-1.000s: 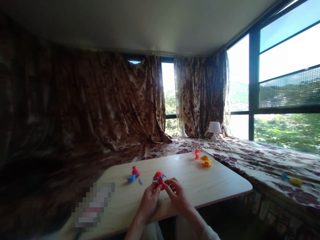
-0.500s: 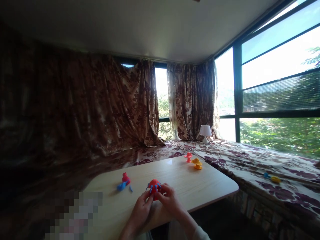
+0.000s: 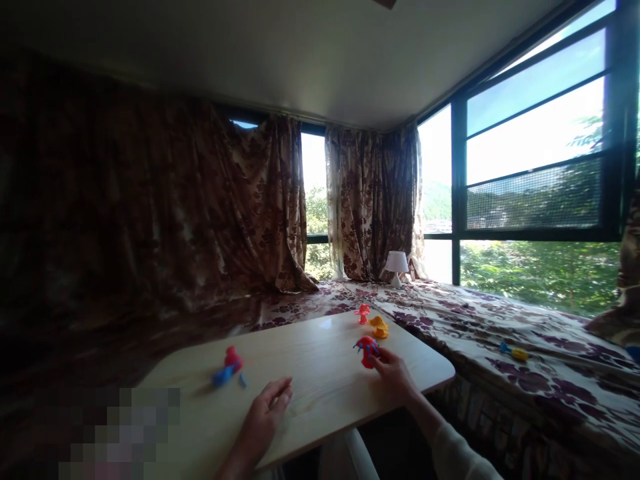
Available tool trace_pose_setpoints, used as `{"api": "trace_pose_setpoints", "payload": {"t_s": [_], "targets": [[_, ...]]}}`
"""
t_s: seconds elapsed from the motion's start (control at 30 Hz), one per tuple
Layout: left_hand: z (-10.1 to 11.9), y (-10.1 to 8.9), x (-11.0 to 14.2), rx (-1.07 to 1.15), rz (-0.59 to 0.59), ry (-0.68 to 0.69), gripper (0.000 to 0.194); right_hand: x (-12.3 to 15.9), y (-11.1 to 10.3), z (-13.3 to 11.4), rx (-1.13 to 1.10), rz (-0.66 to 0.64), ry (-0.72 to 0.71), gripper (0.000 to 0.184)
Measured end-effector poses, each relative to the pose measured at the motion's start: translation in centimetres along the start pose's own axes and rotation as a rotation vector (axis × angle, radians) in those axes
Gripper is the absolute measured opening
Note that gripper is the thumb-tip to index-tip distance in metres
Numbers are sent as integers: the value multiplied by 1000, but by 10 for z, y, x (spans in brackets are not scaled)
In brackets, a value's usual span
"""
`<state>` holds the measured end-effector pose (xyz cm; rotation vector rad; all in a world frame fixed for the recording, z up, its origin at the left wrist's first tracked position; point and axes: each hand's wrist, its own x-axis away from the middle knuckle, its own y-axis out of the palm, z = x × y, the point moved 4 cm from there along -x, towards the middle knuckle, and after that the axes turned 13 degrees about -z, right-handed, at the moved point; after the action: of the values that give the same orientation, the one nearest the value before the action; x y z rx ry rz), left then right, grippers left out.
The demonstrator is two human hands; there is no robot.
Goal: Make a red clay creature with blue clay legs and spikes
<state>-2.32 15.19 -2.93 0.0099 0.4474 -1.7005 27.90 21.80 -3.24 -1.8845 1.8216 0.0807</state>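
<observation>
My right hand (image 3: 393, 371) grips a small red modelling-clay figure (image 3: 367, 353) by its lower right side, over the right part of the table. The figure has a rounded top with thin blue strips hanging around it. My left hand (image 3: 270, 405) rests near the table's front edge, fingers stretched out and holding nothing. Left of it lie a blue clay lump (image 3: 223, 376), a dark red clay lump (image 3: 233, 358) and a short blue strip (image 3: 243, 379). Beyond the held figure stand a pink-red clay figure (image 3: 363, 314) and a yellow-orange clay figure (image 3: 379, 327).
The pale wooden table (image 3: 300, 353) has rounded corners. A pixelated patch hides its left front part. Behind it, a flowered cover (image 3: 440, 310) bears a white lamp (image 3: 397, 265) and a blue-and-yellow object (image 3: 515, 351). Patterned curtains (image 3: 260, 207) hang behind.
Both hands held the red figure together before. My left hand has let go, and my right hand has carried the figure rightward towards the other figures. The view has turned right.
</observation>
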Motion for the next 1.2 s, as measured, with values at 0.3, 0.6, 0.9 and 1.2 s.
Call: {"api": "trace_pose_setpoints", "payload": {"t_s": [0.3,0.6,0.9,1.2], "targets": [[5,1,2,-38,13,11,40,-20,-82,30,384,156,275,31],[5,0,2,-86,15,-15,43,-40,-85,39,574,166,425,34],[7,1,2,-62,15,-32,41,-38,-85,46,629,144,375,32],[3,0,0,-77,16,-32,40,-38,-86,42,585,163,295,25]]}}
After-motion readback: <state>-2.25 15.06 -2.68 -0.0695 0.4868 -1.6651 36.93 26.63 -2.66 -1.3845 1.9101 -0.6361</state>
